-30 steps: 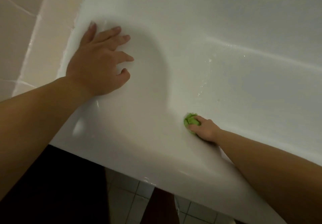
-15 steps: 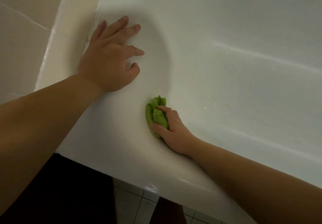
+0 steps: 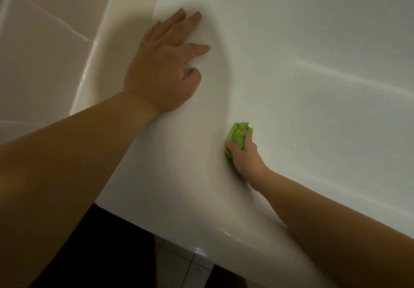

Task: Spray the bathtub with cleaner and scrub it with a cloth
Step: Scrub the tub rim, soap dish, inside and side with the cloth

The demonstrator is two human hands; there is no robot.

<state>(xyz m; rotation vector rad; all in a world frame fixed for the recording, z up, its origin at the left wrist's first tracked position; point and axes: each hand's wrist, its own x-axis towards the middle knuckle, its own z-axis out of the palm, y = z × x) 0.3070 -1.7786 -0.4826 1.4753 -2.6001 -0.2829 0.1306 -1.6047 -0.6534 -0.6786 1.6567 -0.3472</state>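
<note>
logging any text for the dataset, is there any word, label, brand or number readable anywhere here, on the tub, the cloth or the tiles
None: no text, label, brand mark or number can be read in this view.
The white bathtub shows only bare surface with small bright flecks.
The green cloth, gripped by the right hand, is bunched up and shows no print or tag.
The wall tiles beside the left hand are plain.

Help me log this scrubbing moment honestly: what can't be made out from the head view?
- Spray cleaner: no bottle in the head view; the frame edges cut the scene.
- Green cloth: bunched, its underside hidden by the right hand gripping it.
- Bathtub: drain and far end cut off.
- Tub surface under the left hand: hidden by the palm.
</note>
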